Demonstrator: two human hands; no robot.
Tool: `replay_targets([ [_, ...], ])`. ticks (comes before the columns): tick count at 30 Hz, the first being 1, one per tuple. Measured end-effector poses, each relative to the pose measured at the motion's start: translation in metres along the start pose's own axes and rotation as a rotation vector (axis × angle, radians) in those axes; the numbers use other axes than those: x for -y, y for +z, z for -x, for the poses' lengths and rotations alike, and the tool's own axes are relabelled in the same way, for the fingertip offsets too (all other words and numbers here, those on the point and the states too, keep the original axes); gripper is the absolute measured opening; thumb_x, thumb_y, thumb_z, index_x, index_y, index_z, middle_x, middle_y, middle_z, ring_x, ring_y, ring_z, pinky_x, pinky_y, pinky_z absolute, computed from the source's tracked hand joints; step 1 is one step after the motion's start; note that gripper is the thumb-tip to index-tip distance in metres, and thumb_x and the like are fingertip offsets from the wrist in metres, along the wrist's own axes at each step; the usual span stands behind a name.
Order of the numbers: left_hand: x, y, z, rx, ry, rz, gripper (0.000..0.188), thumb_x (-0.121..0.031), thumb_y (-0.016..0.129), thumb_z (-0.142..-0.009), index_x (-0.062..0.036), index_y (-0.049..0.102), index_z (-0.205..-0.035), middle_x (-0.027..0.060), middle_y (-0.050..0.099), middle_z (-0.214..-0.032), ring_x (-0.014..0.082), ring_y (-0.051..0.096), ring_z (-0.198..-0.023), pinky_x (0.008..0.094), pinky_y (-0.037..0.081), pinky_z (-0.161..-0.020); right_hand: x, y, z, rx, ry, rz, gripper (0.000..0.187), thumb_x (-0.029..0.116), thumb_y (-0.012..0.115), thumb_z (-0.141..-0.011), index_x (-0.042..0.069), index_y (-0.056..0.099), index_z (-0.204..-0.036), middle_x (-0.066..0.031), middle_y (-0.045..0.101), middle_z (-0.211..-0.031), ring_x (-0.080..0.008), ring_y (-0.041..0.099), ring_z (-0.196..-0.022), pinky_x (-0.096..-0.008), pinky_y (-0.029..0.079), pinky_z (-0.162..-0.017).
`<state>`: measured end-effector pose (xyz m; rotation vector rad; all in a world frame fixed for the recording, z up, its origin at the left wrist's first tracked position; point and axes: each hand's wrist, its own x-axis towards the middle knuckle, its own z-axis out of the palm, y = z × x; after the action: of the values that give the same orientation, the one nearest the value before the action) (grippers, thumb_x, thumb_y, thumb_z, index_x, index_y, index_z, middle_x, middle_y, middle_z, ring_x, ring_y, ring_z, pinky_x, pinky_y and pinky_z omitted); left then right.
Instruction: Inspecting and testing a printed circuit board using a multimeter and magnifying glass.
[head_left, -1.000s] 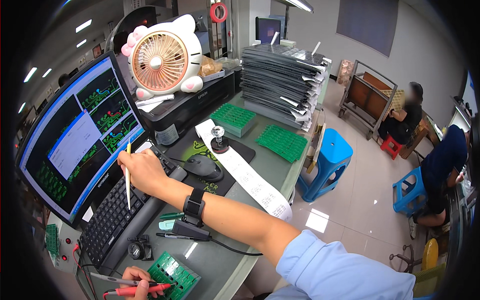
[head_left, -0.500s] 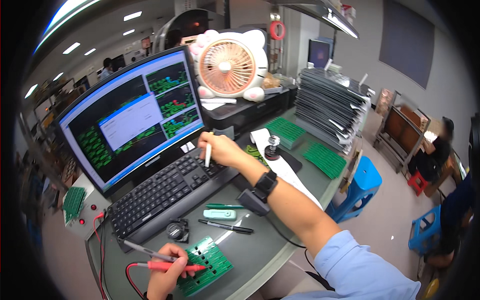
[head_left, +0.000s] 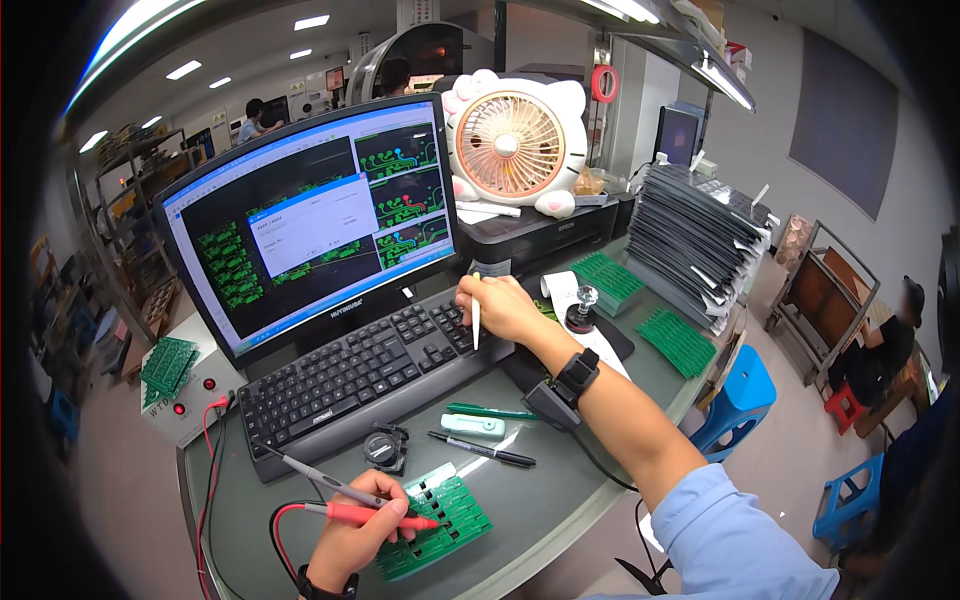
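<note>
My left hand (head_left: 365, 528) is closed around a red test probe (head_left: 362, 514), and a slim grey pen-shaped tool (head_left: 310, 469) also passes through its fingers. The red tip meets the green circuit board panel (head_left: 450, 540), which lies on the table at the near edge. My right hand (head_left: 503, 308) is pinched round a thin white stick-like tool (head_left: 476, 326), held upright over the number pad of the black keyboard (head_left: 345, 372). Whether it presses a key I cannot tell. Behind the keyboard, the monitor (head_left: 310, 215) shows a dialog window over green circuit layouts.
Two pens (head_left: 482, 450), a pale green gadget (head_left: 473, 426) and a small black round device (head_left: 384, 447) lie mid-table. Green board stacks (head_left: 605, 282), a clear-handled stamp (head_left: 583, 310) and piled grey trays (head_left: 690, 235) stand right. A white box with red leads (head_left: 190, 385) sits left.
The whole view has shifted, so the scene sits further right in the picture. Both hands keep their holds, with the red tip still at the board and the white tool over the number pad.
</note>
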<state>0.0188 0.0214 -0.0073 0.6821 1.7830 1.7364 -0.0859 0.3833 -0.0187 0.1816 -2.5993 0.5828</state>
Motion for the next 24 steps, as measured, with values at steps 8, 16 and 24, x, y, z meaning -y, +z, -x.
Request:
replay_targets([
  [8,-0.001,0.002,0.000,0.020,0.016,-0.027,0.012,-0.012,0.059,-0.089,-0.0020,0.053,-0.088,0.0051,0.059,-0.074,0.0109,0.061,-0.059,0.0209,0.045,-0.050,-0.018,0.002,-0.009,-0.117,0.074,0.192,0.013,0.024,0.049,-0.093,0.013,0.057,-0.092,-0.0049,0.067,-0.082,-0.0269,0.063,-0.088,-0.0412,0.038,-0.081],
  [16,0.002,-0.002,-0.001,0.011,-0.004,-0.018,0.010,-0.011,0.058,-0.089,-0.0019,0.053,-0.089,0.0054,0.060,-0.074,0.0105,0.061,-0.059,0.0205,0.045,-0.050,0.000,0.012,-0.007,0.066,-0.036,0.049,0.017,0.028,0.051,-0.094,0.012,0.057,-0.092,-0.0087,0.066,-0.086,-0.0279,0.062,-0.092,-0.0423,0.037,-0.082],
  [24,0.004,-0.005,0.004,0.038,0.026,-0.039,0.014,-0.015,0.060,-0.090,-0.0022,0.054,-0.089,0.0054,0.061,-0.074,0.0096,0.061,-0.059,0.0200,0.044,-0.050,0.010,0.009,-0.009,-0.057,-0.019,0.157,0.017,0.027,0.051,-0.094,0.012,0.057,-0.091,-0.0088,0.065,-0.082,-0.0304,0.061,-0.086,-0.0431,0.039,-0.078],
])
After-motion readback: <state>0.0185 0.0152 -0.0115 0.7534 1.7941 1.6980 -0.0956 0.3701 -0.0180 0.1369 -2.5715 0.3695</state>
